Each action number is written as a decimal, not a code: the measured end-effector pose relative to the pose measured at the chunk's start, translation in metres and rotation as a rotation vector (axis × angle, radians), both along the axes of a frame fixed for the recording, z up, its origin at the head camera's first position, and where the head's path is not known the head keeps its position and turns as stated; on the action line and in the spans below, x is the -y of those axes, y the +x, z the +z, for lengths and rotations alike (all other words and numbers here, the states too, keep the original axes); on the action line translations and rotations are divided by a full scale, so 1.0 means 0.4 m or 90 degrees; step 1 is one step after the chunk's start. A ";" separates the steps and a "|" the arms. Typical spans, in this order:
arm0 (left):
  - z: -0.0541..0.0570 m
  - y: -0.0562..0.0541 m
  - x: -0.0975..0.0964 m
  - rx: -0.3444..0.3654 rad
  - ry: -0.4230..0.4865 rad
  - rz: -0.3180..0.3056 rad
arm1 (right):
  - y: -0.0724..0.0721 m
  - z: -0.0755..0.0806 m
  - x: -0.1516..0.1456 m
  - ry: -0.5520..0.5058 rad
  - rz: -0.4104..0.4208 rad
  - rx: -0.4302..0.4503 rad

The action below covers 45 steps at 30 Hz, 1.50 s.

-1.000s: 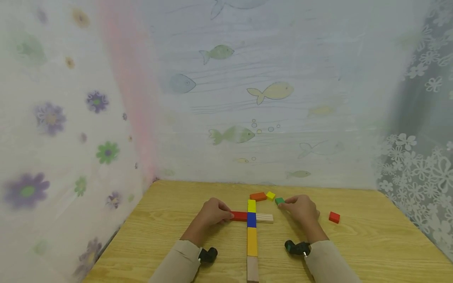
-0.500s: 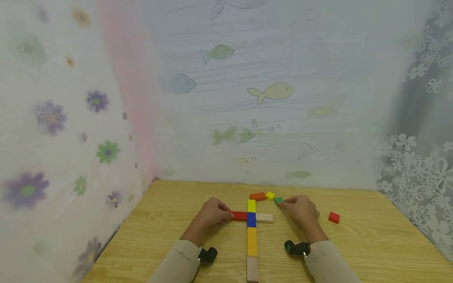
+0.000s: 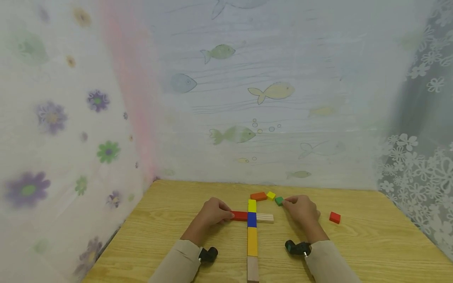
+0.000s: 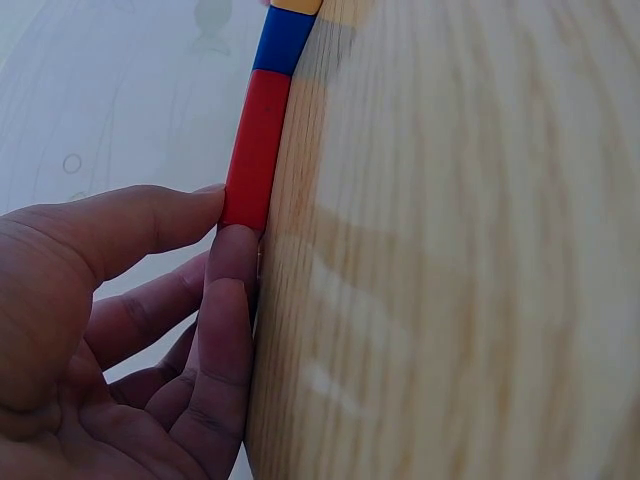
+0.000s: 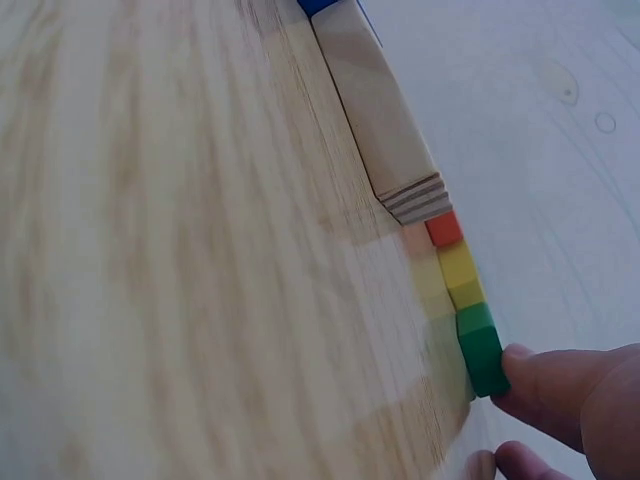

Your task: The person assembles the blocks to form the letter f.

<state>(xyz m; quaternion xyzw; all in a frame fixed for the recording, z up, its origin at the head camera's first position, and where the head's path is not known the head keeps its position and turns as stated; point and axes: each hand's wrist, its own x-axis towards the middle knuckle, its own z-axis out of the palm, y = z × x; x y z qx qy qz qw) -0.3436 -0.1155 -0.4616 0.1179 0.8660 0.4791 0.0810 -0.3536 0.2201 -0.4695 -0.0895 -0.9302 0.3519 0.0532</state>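
Note:
My left hand [image 3: 214,212] pinches the outer end of a long red wooden block [image 3: 239,215] with thumb and forefinger. The left wrist view shows that red block [image 4: 258,150] end to end with a blue block [image 4: 284,40]. At the back right, my right hand [image 3: 302,211] has its fingertips right at the edge of a small green block [image 3: 279,201]. In the right wrist view the thumb [image 5: 555,385] touches the end of the green block [image 5: 482,350], and the other visible fingertips lie below, off the block. Next to it sits a small yellow block [image 3: 271,195].
A column runs toward me: yellow block [image 3: 251,205], blue block [image 3: 251,219], orange-yellow block [image 3: 252,241], plain block [image 3: 253,269]. A plain wooden block [image 3: 265,218] joins its right side. An orange block [image 3: 258,196] lies behind. A loose red block [image 3: 334,217] is at right.
The right fingertips overlapped the green block earlier; now they are at its right edge and more of the block shows. The left hand and the other blocks have not moved.

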 end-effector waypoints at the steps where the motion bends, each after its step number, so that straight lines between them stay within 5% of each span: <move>1: 0.000 0.000 0.000 -0.001 -0.001 -0.001 | 0.000 0.000 0.000 0.001 0.000 0.000; 45: -0.005 -0.004 0.000 0.000 -0.008 0.011 | -0.003 -0.014 -0.002 0.029 0.005 -0.022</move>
